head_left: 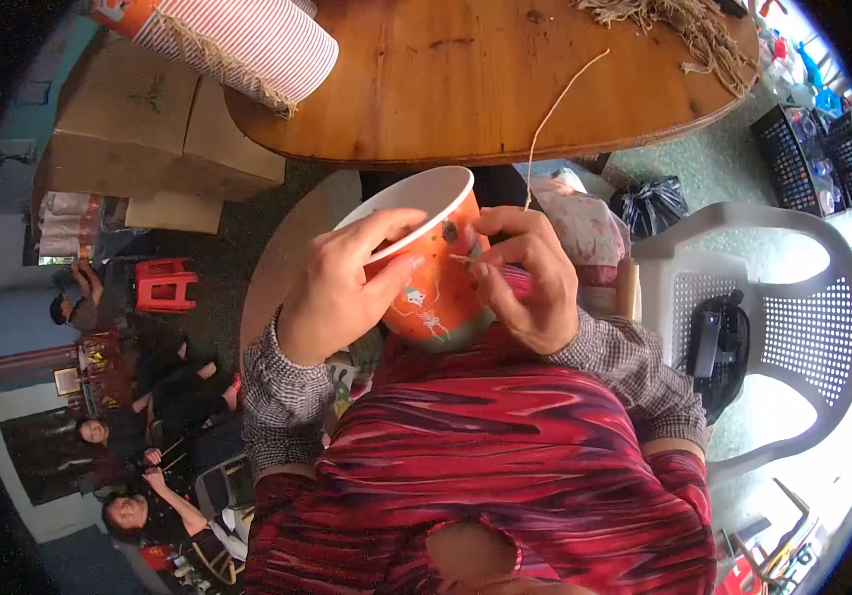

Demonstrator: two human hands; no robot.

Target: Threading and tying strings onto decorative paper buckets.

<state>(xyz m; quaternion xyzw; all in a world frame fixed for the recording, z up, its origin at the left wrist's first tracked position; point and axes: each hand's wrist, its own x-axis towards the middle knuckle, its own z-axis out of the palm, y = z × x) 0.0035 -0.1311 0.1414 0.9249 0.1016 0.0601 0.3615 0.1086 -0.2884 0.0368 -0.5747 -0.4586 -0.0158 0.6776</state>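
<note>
An orange paper bucket (446, 288) with a white inside and a small skeleton picture is held in front of my chest, tilted. My left hand (346, 283) grips its rim, thumb on the outer wall and fingers over the edge. At the bucket's right side, my right hand (533, 273) is closed in a pinch on a thin twine cord (551, 114). A short cord end pokes out by the fingertips against the wall. The longer part rises from behind the fingers and reaches over the table. Whether the cord passes through the wall is hidden by my fingers.
On the wooden table (426, 109) lie a stack of striped paper buckets (257, 50) and a bundle of twine (688, 25). Cardboard boxes (128, 119) stand at left, a grey plastic chair (664, 288) at right. Other people sit far left near a red stool (165, 285).
</note>
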